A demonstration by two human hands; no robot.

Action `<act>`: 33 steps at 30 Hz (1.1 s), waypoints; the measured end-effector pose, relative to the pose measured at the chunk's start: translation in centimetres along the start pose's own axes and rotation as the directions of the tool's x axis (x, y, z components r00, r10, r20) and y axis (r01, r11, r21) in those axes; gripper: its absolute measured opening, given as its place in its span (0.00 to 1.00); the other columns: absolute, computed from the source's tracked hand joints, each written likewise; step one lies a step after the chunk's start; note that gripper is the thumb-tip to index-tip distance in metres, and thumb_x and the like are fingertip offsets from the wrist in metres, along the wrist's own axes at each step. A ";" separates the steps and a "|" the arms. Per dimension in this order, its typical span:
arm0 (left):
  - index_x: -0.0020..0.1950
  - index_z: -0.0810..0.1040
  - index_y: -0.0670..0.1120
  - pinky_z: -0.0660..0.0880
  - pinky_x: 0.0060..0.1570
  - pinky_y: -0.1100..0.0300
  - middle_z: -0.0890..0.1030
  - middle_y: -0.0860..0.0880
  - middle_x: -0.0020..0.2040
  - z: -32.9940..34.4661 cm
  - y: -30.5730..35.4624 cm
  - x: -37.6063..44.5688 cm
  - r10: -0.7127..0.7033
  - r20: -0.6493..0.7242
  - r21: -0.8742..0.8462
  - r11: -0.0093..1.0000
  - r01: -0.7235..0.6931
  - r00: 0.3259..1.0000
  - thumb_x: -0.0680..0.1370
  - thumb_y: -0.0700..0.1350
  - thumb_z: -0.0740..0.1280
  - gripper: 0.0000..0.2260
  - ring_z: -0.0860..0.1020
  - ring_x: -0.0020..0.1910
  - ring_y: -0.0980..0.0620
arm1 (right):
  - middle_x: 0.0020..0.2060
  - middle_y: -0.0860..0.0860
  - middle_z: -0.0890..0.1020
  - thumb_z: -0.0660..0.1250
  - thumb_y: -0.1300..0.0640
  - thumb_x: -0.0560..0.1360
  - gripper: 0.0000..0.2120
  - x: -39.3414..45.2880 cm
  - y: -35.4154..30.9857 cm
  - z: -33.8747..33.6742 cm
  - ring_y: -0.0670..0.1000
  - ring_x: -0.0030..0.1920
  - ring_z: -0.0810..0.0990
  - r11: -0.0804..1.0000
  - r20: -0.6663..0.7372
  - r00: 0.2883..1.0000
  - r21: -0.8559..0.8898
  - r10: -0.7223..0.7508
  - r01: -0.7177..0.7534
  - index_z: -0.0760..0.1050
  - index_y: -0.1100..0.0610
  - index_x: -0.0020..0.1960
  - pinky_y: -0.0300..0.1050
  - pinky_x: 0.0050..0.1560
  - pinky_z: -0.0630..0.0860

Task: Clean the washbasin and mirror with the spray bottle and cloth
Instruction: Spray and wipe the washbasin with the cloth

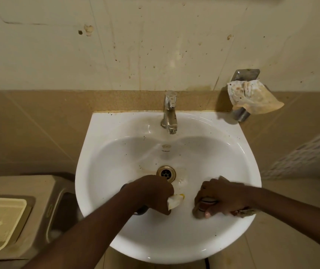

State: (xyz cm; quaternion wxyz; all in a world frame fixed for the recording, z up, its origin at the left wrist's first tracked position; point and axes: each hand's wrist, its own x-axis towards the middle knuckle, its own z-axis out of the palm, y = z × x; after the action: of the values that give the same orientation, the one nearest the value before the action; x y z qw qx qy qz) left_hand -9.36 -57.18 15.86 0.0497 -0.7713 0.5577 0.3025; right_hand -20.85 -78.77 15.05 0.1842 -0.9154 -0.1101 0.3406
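Observation:
The white washbasin (238, 144) fills the middle of the view, with brown stains around its brass drain (166, 172). My left hand (153, 193) grips a spray bottle (174, 203) over the bowl's near side; only its white and yellow nozzle and a dark part below my wrist show. My right hand (221, 199) grips a bunched greyish cloth (199, 213) and presses it on the bowl's inner wall right of the drain. The mirror is out of view.
A chrome tap (169, 111) stands at the back of the basin. A metal wall holder carries a stained crumpled paper (252, 96) at the right. A beige bin (44, 210) with a yellow tray (0, 220) sits left. A white mesh basket (310, 152) is at the right.

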 end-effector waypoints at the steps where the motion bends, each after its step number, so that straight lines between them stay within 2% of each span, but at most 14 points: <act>1: 0.49 0.79 0.40 0.78 0.48 0.54 0.83 0.41 0.44 0.1 0.1 0.0 0.000 0.015 0.010 1.000 0.000 1.000 0.74 0.52 0.66 0.15 0.79 0.42 0.44 | 0.57 0.47 0.73 0.65 0.38 0.73 0.20 0.2 -0.1 0.2 0.48 0.57 0.71 0.998 -0.026 0.999 -0.051 0.030 -0.031 0.70 0.39 0.64 0.48 0.59 0.63; 5: 0.56 0.78 0.40 0.77 0.50 0.52 0.82 0.41 0.49 -0.1 0.0 0.0 -0.013 0.071 0.017 1.000 0.012 0.997 0.74 0.52 0.68 0.18 0.80 0.48 0.44 | 0.61 0.48 0.71 0.59 0.34 0.74 0.23 4.0 -0.7 1.2 0.52 0.59 0.70 0.946 -0.207 0.976 -0.298 0.066 -0.127 0.66 0.38 0.67 0.54 0.60 0.62; 8: 0.55 0.78 0.40 0.78 0.50 0.52 0.83 0.42 0.47 -0.2 -0.2 0.0 -0.022 0.076 0.032 0.999 0.019 0.997 0.74 0.53 0.68 0.18 0.80 0.45 0.44 | 0.61 0.49 0.72 0.60 0.34 0.74 0.23 5.6 -0.8 1.6 0.53 0.59 0.71 0.957 -0.276 0.961 -0.270 0.028 -0.105 0.67 0.39 0.67 0.55 0.59 0.63; 11: 0.53 0.78 0.41 0.78 0.50 0.52 0.83 0.42 0.47 -0.3 -0.4 -0.1 -0.033 0.080 0.036 0.999 0.030 0.996 0.73 0.53 0.68 0.18 0.80 0.47 0.44 | 0.62 0.49 0.71 0.62 0.36 0.74 0.23 5.1 -0.7 1.8 0.53 0.60 0.70 0.971 -0.213 0.977 -0.234 -0.001 -0.050 0.67 0.40 0.67 0.52 0.60 0.61; 13: 0.45 0.77 0.42 0.78 0.48 0.53 0.81 0.44 0.40 -0.1 -0.5 -0.2 -0.026 0.060 0.046 0.999 0.023 0.998 0.73 0.53 0.68 0.14 0.78 0.40 0.46 | 0.62 0.49 0.71 0.63 0.37 0.74 0.23 4.5 -0.5 1.6 0.52 0.60 0.69 0.982 -0.167 0.986 -0.186 -0.006 -0.025 0.67 0.41 0.67 0.51 0.60 0.61; 15: 0.33 0.70 0.45 0.75 0.41 0.56 0.72 0.49 0.29 0.0 -0.8 -0.4 -0.038 0.006 0.062 0.997 0.038 0.999 0.75 0.53 0.66 0.16 0.71 0.29 0.51 | 0.62 0.49 0.71 0.63 0.37 0.74 0.23 4.7 -0.7 1.8 0.52 0.60 0.69 0.980 -0.182 0.983 -0.195 -0.005 -0.032 0.67 0.41 0.67 0.51 0.60 0.62; 17: 0.32 0.68 0.46 0.72 0.38 0.57 0.68 0.52 0.26 -0.1 -1.4 -0.7 -0.069 -0.001 0.068 0.995 0.069 0.998 0.75 0.53 0.66 0.16 0.71 0.29 0.49 | 0.61 0.51 0.71 0.62 0.37 0.74 0.23 6.5 -2.1 2.4 0.54 0.59 0.70 0.978 -0.246 0.969 -0.205 -0.023 -0.029 0.66 0.41 0.67 0.54 0.59 0.63; 20: 0.41 0.72 0.47 0.72 0.40 0.56 0.70 0.52 0.29 -0.9 -2.7 -1.1 -0.123 0.091 0.074 0.990 0.116 0.988 0.75 0.55 0.65 0.12 0.76 0.38 0.45 | 0.60 0.56 0.73 0.65 0.43 0.75 0.22 10.8 -5.0 3.2 0.59 0.59 0.71 0.999 -0.335 0.941 -0.030 -0.044 0.036 0.70 0.48 0.66 0.57 0.59 0.65; 22: 0.43 0.76 0.43 0.76 0.42 0.55 0.78 0.48 0.34 -1.5 -3.8 -1.7 -0.171 0.110 0.117 0.980 0.158 0.979 0.73 0.57 0.65 0.16 0.79 0.41 0.45 | 0.58 0.56 0.74 0.67 0.42 0.74 0.22 11.7 -5.4 3.4 0.58 0.58 0.71 0.997 -0.322 0.944 -0.016 -0.076 0.075 0.73 0.51 0.63 0.52 0.54 0.64; 24: 0.43 0.80 0.42 0.76 0.39 0.56 0.80 0.45 0.37 -1.8 -4.8 -2.2 -0.226 0.106 0.131 0.968 0.212 0.968 0.70 0.55 0.66 0.16 0.80 0.41 0.46 | 0.57 0.54 0.75 0.66 0.39 0.73 0.23 9.6 -5.0 3.6 0.54 0.56 0.72 0.988 -0.258 0.954 0.003 -0.150 0.156 0.74 0.50 0.62 0.48 0.51 0.64; 26: 0.45 0.80 0.43 0.77 0.41 0.56 0.82 0.46 0.40 -2.2 -5.6 -2.5 -0.261 0.112 0.133 0.960 0.245 0.959 0.69 0.54 0.67 0.15 0.81 0.43 0.46 | 0.56 0.51 0.77 0.68 0.42 0.73 0.22 6.4 -4.8 3.4 0.47 0.56 0.73 0.958 -0.151 0.964 0.154 -0.221 0.244 0.75 0.50 0.63 0.45 0.55 0.67; 28: 0.50 0.80 0.46 0.77 0.44 0.55 0.83 0.46 0.47 -2.6 -6.1 -2.6 -0.286 0.131 0.123 0.955 0.270 0.949 0.69 0.56 0.68 0.17 0.81 0.48 0.46 | 0.55 0.49 0.78 0.69 0.44 0.72 0.21 4.5 -4.5 3.6 0.47 0.56 0.75 0.932 -0.079 0.964 0.247 -0.255 0.266 0.75 0.50 0.62 0.44 0.55 0.71; 30: 0.50 0.79 0.44 0.76 0.42 0.56 0.81 0.47 0.46 -3.0 -6.3 -2.9 -0.307 0.135 0.144 0.947 0.288 0.942 0.69 0.55 0.68 0.17 0.81 0.46 0.46 | 0.56 0.49 0.76 0.67 0.41 0.73 0.20 5.6 -5.0 3.5 0.50 0.56 0.74 0.953 -0.122 0.962 0.157 -0.243 0.260 0.73 0.45 0.62 0.51 0.56 0.71; 33: 0.41 0.75 0.44 0.71 0.35 0.58 0.74 0.50 0.34 -4.3 -6.3 -3.6 -0.332 0.143 0.234 0.927 0.294 0.932 0.70 0.52 0.68 0.12 0.74 0.36 0.49 | 0.56 0.51 0.74 0.61 0.36 0.74 0.18 11.3 -7.8 4.6 0.54 0.55 0.73 0.969 -0.315 0.917 -0.041 -0.244 0.243 0.69 0.41 0.60 0.57 0.54 0.71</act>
State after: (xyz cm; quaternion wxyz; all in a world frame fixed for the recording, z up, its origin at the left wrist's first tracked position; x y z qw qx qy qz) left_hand -2.73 -53.64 19.56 0.2282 -0.8107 0.4488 0.2988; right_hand -16.03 -66.83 8.45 0.2400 -0.9375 -0.1921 0.1631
